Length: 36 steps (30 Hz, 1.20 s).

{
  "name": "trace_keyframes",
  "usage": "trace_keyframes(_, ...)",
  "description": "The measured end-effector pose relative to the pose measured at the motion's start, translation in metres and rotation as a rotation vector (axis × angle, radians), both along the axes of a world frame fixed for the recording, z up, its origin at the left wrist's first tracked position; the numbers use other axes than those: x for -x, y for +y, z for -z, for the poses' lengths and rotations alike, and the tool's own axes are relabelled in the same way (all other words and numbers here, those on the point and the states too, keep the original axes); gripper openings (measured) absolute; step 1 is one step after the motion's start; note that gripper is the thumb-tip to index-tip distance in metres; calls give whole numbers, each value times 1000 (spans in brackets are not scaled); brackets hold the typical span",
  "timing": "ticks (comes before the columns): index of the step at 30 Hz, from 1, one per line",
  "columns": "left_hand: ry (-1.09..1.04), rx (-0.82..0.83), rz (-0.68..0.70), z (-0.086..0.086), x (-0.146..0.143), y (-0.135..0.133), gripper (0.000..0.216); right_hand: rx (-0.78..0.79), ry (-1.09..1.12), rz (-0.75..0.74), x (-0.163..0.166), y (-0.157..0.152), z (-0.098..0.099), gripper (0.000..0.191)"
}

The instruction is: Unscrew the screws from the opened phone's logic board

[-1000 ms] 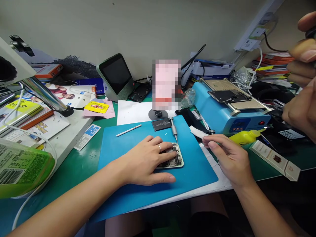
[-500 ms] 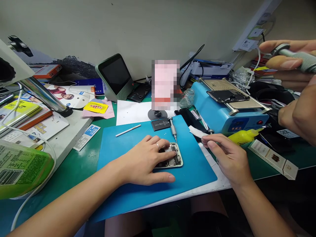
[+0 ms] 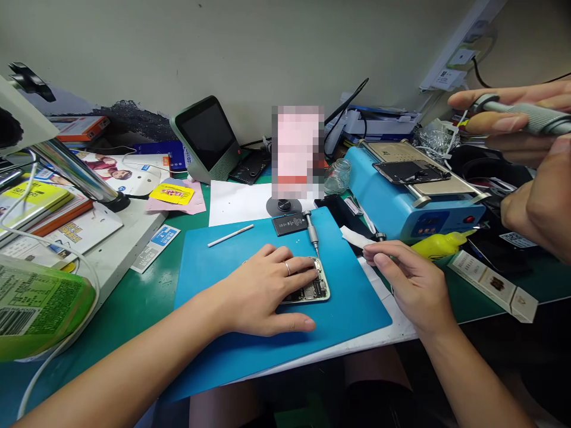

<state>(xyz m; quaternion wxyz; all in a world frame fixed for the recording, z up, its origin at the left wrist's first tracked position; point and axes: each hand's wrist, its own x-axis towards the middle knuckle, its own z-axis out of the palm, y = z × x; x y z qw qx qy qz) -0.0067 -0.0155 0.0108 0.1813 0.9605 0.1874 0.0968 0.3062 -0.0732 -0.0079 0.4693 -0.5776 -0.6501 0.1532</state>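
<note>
My left hand [image 3: 267, 291] lies over an opened smartphone [image 3: 317, 290], its fingers stretched across the exposed inner parts and covering much of them. The thumb rests apart on the blue mat [image 3: 223, 362]. My right hand [image 3: 413, 282] pinches a white paper-like strip [image 3: 354, 238] between thumb and fingers, above the mat's right edge. A grey screwdriver [image 3: 313, 232] lies with its tip at the phone's top edge. Beside it is a black phone battery [image 3: 289, 225]. A thin white stick [image 3: 231, 235] lies at the mat's upper left.
At the right, a co-worker's hands [image 3: 535, 160] hold another grey screwdriver [image 3: 530, 119]. A blue heating machine [image 3: 379, 190] bears a detached phone screen [image 3: 413, 172]. A yellow bottle [image 3: 439, 246] and a cigarette box [image 3: 493, 285] lie beside my right hand. A smart display [image 3: 205, 139] stands behind.
My left hand's fingers have shifted slightly on the phone, the index finger now closer to the others. The co-worker's hand with the screwdriver has moved left and a little lower.
</note>
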Motion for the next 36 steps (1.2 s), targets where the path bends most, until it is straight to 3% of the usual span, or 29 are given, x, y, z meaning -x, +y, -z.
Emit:
trace_keyframes(15, 7, -38, 15, 1, -2, -2, 80, -6, -38, 6, 2, 0, -3, 27)
trace_keyframes(23, -1, 13, 25, -1, -2, -1, 67, -37, -112, -17, 6, -4, -9, 20)
trace_keyframes(26, -68, 14, -7, -2, 0, -1, 58, -75, -232, -146, 12, -3, -19, 10)
trace_keyframes(30, -265, -37, -152, 1, 1, 3, 43, -103, -446, -487, 17, 19, -38, 19)
trace_keyframes(33, -333, -20, -259, 5, 2, 10, 38, -12, -496, -662, 19, 48, -44, 17)
trace_keyframes(36, -391, 50, -385, 8, 5, 18, 31, 89, -466, -752, 21, 70, -38, 15)
